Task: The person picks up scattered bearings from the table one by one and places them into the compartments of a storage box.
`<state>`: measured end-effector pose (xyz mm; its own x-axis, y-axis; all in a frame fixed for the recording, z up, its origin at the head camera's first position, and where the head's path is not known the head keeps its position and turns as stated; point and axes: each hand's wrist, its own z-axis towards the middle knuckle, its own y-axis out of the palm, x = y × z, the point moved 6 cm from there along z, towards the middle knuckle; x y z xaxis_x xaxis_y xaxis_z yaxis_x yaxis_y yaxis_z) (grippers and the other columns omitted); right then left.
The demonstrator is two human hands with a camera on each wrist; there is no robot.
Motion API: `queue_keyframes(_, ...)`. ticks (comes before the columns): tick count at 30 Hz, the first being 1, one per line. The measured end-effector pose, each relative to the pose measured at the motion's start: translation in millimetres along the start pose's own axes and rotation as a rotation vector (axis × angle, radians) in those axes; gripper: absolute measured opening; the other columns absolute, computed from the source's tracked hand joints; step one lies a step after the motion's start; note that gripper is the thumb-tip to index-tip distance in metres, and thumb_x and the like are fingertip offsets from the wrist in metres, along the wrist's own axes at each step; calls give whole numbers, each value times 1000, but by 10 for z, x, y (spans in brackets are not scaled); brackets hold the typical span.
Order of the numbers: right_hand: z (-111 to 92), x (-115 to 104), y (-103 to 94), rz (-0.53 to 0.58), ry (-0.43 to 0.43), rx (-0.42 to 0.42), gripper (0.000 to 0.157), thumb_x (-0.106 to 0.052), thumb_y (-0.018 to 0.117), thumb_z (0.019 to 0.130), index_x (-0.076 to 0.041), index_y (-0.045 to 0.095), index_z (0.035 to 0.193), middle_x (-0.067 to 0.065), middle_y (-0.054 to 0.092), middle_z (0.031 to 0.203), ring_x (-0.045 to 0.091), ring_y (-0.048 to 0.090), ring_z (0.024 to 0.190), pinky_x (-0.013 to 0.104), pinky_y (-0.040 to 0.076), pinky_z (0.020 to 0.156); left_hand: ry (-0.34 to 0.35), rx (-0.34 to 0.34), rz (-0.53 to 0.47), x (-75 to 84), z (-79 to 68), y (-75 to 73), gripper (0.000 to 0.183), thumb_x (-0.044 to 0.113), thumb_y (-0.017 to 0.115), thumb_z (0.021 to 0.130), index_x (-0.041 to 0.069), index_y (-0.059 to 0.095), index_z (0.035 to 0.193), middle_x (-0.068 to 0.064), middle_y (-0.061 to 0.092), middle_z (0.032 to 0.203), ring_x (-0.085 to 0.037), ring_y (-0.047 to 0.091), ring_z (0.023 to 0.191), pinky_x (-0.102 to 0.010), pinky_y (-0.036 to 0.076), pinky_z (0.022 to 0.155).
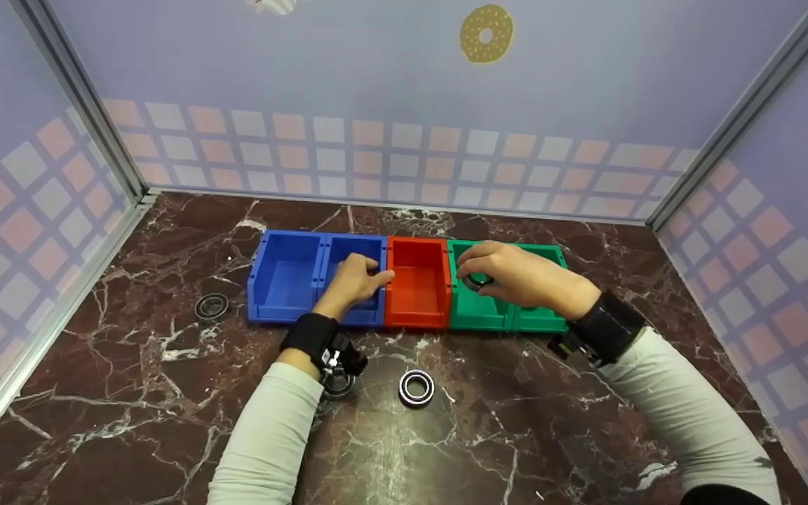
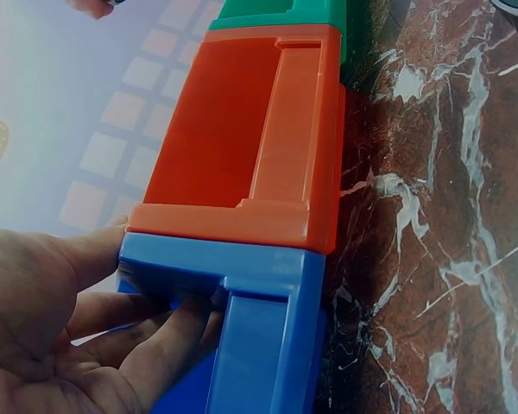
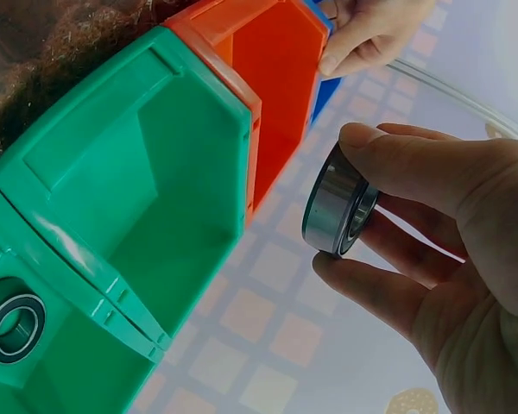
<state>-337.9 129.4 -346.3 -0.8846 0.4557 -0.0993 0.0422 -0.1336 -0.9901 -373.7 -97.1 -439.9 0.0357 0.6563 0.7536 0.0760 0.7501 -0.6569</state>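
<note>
My right hand (image 1: 516, 273) pinches a ball bearing (image 3: 338, 203) between thumb and fingers, above the left one of two green bins (image 1: 477, 317). The bearing is tilted on edge and touches no bin. At the joint of the right blue bin (image 2: 255, 332) and the red bin (image 1: 416, 294), my left hand (image 1: 356, 279) grips the blue side wall. Its thumb lies at the wall's top edge by the red bin, and its fingers reach down inside the blue bin. Another bearing (image 3: 15, 328) lies in the right green bin.
A left blue bin (image 1: 285, 280) ends the row of joined bins. On the dark marbled table (image 1: 516, 435) lie a bearing (image 1: 416, 388) in front of the bins, one (image 1: 339, 384) partly hidden under the left wrist, and one (image 1: 212, 306) at the left. Panel walls (image 1: 411, 91) enclose the table.
</note>
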Motion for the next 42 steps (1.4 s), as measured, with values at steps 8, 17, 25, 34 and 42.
queue_keyframes(8, 24, 112, 25, 24, 41, -15, 34, -2, 75, 84, -8, 69, 117, 11, 63, 125, 27, 60, 118, 37, 54, 94, -4, 0, -2, -7, 9, 7, 40, 26, 64, 96, 13, 45, 63, 4, 33, 56, -11, 35, 52, -24, 28, 55)
queue_keyframes(17, 45, 295, 101, 54, 105, -45, 34, -4, 75, 85, -11, 68, 118, 11, 62, 129, 28, 59, 121, 39, 52, 97, -10, 6, 1, -21, 6, 9, 32, 26, 65, 95, 9, 56, 70, 2, 42, 61, -11, 39, 56, -24, 31, 57)
queue_keyframes(25, 38, 450, 171, 73, 149, -43, 34, -3, 75, 85, -9, 68, 117, 13, 62, 127, 31, 58, 122, 44, 50, 100, 11, 0, -16, -8, -1, 5, 39, 25, 65, 96, 12, 48, 63, 5, 34, 55, -10, 35, 52, -23, 28, 54)
queue_keyframes(34, 70, 575, 270, 80, 163, -45, 34, -4, 76, 84, -10, 69, 117, 12, 64, 126, 30, 59, 120, 46, 49, 101, -26, 1, -16, -27, -16, 5, 28, 27, 65, 96, 5, 64, 79, 2, 47, 65, -11, 42, 57, -24, 32, 57)
queue_keyframes(42, 127, 608, 351, 90, 148, -26, 34, -3, 77, 83, -8, 69, 115, 13, 66, 121, 30, 61, 116, 45, 52, 96, -42, -10, -20, -30, 2, 13, 31, 28, 64, 96, 8, 59, 74, 2, 43, 62, -11, 40, 56, -24, 31, 56)
